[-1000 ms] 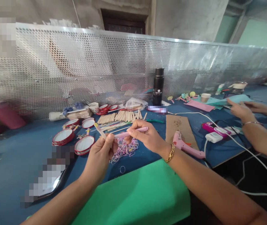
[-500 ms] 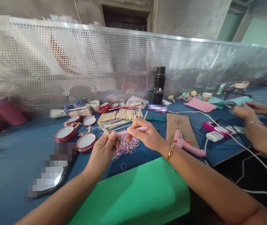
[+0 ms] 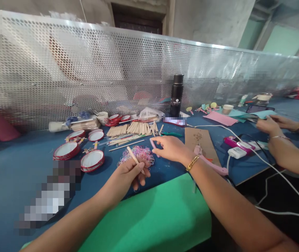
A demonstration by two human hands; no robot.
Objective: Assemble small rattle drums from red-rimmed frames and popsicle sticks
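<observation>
My left hand (image 3: pixel 132 171) is closed on a flat wooden craft stick (image 3: pixel 132 154), pinched between thumb and fingers, its upper end pointing up and left. My right hand (image 3: pixel 171 148), with a gold bracelet at the wrist, grips a slim pink pen (image 3: pixel 152 143) at its fingertips; the pen is partly hidden by the fingers. A heap of small pastel rubber bands (image 3: pixel 141 152) lies just behind my left hand. Beyond it are a pile of craft sticks (image 3: pixel 139 127) and green-handled pliers (image 3: pixel 171 134). A green sheet (image 3: pixel 151 213) spreads below both forearms.
Round red-rimmed white pieces (image 3: pixel 92 159) lie at left near a blurred-out object (image 3: pixel 49 196). At right are a pink glue gun (image 3: pixel 212 164) on cardboard (image 3: pixel 204 134), a power strip (image 3: pixel 240 145) and a cable. A black bottle (image 3: pixel 177 96) stands behind. A co-worker's hands (image 3: pixel 268 126) handle paper.
My hands have moved apart. The left, with the stick, has come down and right; the right has shifted slightly right, the pen now more upright and away from the stick.
</observation>
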